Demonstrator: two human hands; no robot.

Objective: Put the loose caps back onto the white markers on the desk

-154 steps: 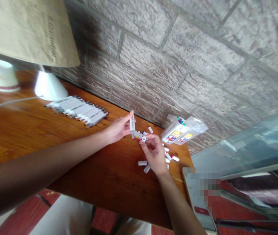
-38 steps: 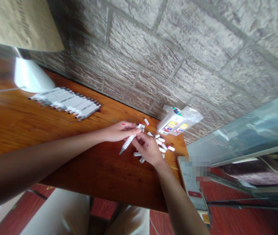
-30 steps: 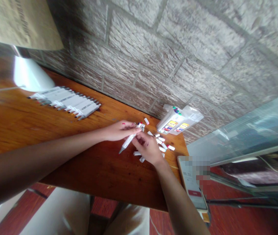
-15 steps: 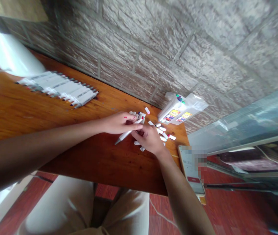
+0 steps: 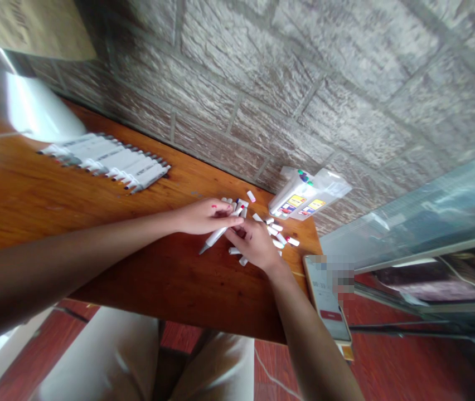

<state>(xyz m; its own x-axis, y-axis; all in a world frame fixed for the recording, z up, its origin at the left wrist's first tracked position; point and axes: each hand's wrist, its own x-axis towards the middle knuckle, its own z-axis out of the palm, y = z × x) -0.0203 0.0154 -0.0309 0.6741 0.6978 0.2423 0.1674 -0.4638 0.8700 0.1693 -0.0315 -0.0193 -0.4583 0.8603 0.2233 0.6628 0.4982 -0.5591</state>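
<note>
In the middle of the wooden table, my left hand [image 5: 206,216] is closed on a white marker [image 5: 216,236]. Its red tip points up and away, and its grey end slants down toward me. Just to the right, my right hand [image 5: 254,243] has its fingers curled in beside the marker; whatever they hold is hidden. Loose white marker caps [image 5: 276,227], some with coloured ends, lie around and beyond my right hand. One cap [image 5: 251,196] with a pink end lies apart, nearer the wall.
A row of white markers [image 5: 107,161] lies at the back left beside a white lamp [image 5: 40,106]. Clear plastic cases [image 5: 300,195] with several markers stand by the brick wall [image 5: 221,83]. A phone [image 5: 327,301] sits at the table's [image 5: 158,278] right edge.
The view has tilted slightly, so the table's things appear a little lower. Both hands stay together at the marker, which slants a bit more steeply.
</note>
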